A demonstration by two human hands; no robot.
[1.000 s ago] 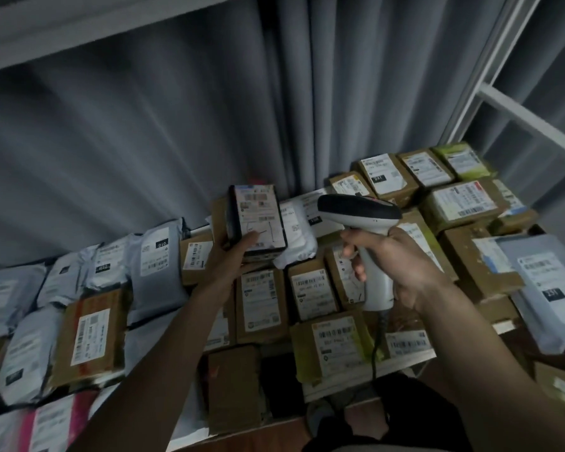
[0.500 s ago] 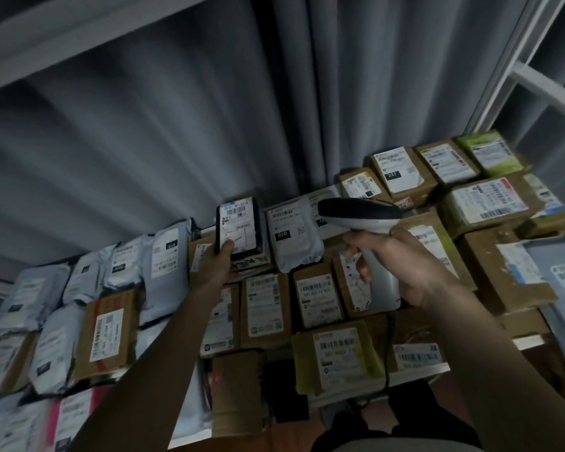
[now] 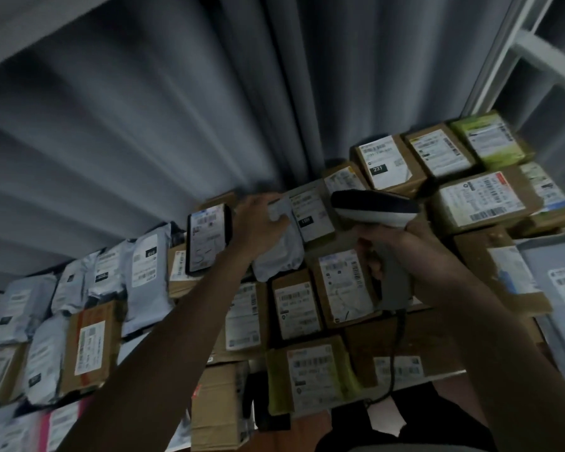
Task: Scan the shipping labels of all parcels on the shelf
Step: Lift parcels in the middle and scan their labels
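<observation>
Reaching to the back row, your left hand (image 3: 258, 223) curls its fingers onto a grey poly-bag parcel (image 3: 281, 246) lying among the boxes on the shelf (image 3: 450, 375), beside a propped black-edged parcel (image 3: 207, 243). Your right hand (image 3: 402, 252) is wrapped tight round the scanner (image 3: 374, 208), whose head hangs just right of the bag. You seem to be picking the next parcel: turn its label to the scanner.

Two hands (image 3: 258, 223), one scanner (image 3: 372, 208), many parcels (image 3: 483, 203)

Black-edged parcel (image 3: 207, 243) stands left of soft mailer (image 3: 279, 256), boxes (image 3: 388, 163) behind right.
</observation>
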